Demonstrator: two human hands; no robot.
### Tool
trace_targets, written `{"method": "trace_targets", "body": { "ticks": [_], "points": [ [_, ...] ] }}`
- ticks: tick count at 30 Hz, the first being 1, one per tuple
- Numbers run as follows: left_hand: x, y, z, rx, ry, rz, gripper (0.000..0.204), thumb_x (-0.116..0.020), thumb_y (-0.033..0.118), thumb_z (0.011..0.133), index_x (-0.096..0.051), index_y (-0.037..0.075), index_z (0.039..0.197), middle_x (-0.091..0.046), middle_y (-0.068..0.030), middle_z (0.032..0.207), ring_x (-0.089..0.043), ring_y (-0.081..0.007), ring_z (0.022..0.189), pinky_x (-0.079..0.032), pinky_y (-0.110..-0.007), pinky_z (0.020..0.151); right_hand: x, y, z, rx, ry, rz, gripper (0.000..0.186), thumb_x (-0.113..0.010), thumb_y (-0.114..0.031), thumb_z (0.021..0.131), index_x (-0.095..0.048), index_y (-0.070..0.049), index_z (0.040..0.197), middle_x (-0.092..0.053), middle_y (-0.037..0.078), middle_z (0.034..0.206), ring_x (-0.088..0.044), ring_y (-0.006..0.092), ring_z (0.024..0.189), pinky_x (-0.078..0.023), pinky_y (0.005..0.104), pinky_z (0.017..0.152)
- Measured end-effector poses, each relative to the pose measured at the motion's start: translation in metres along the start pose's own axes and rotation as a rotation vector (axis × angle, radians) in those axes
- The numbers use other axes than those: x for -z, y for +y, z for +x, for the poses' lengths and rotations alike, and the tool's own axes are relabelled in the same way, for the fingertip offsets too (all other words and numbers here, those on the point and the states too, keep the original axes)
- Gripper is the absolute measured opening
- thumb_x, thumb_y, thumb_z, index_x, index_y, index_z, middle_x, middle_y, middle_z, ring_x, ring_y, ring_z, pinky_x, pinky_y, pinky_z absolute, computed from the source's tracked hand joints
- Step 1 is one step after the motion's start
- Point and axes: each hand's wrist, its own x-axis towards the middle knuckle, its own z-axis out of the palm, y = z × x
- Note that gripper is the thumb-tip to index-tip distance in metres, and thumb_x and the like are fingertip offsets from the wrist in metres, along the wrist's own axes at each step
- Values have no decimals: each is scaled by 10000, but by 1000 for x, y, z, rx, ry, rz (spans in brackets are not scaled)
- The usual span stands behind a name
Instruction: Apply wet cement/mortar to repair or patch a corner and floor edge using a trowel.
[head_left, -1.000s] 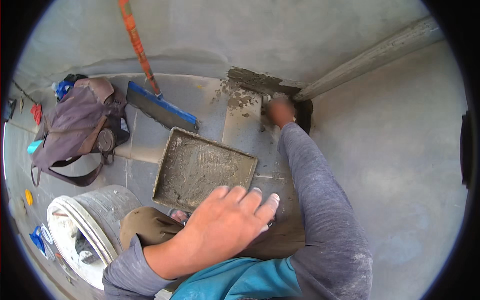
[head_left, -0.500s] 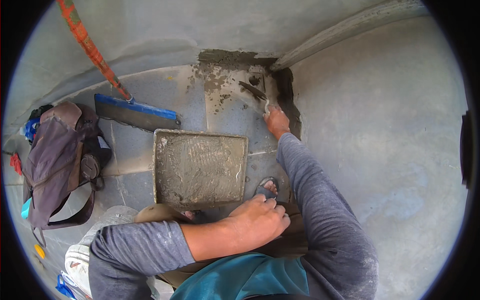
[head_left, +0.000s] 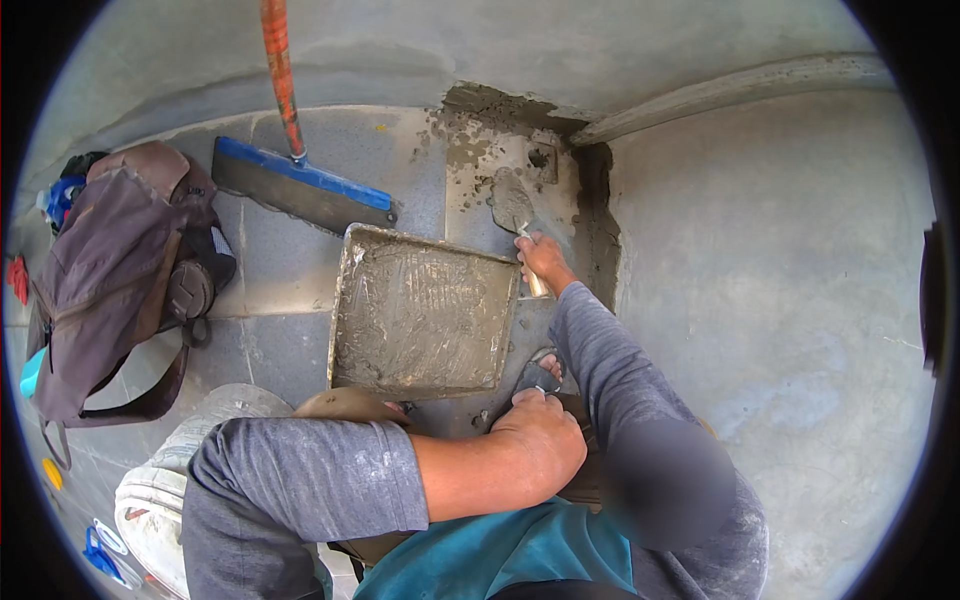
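My right hand (head_left: 543,258) grips the handle of a trowel (head_left: 511,202), with wet grey mortar on its blade. The blade is over the floor tile, close to a square floor drain (head_left: 541,158) in the corner. Wet mortar (head_left: 490,104) lines the foot of the far wall, and more (head_left: 597,215) runs along the right wall. My left hand (head_left: 548,432) rests over my knee with its fingers curled in; whatever they hold, if anything, is hidden. Just ahead stands a shallow rectangular tray (head_left: 340,305), its inside smeared with mortar.
A wide blue-edged floor squeegee (head_left: 300,185) with an orange pole lies beyond the tray. At left sits a dark backpack (head_left: 115,270). A mortar-stained white bucket (head_left: 150,505) is beside my left arm. My sandaled foot (head_left: 541,372) is near the tray's right corner.
My right hand has drawn the trowel back toward me, away from the corner, and the blade's broad face now shows. My left hand stays on the knee. The view has shifted slightly.
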Motion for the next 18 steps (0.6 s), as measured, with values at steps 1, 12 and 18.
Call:
{"method": "trace_targets", "body": {
  "ticks": [1,12,18],
  "points": [
    [2,2,0,3,11,-5,228,-590,155,856,-713,13,986,-671,-125,995,-621,-279,1008,-460,-399,853,-3,-5,5,38,9,-38,336,-607,-271,927,-598,18,1097,-624,107,824,-614,228,594,-538,377,495],
    [8,-8,-6,125,91,6,268,-570,215,907,-722,24,1017,-686,-125,1030,-620,-281,1040,-452,-399,890,-44,-71,38,290,-15,-450,443,-602,-369,906,-662,34,1080,-729,167,858,-695,331,909,-503,420,878],
    [9,-11,-11,148,117,-11,263,-577,195,899,-709,9,1030,-682,-138,1043,-620,-290,1060,-457,-407,895,-56,-68,48,195,-70,-170,407,-578,-340,926,-634,4,1137,-689,173,841,-672,308,771,-547,433,706]
  ]
}}
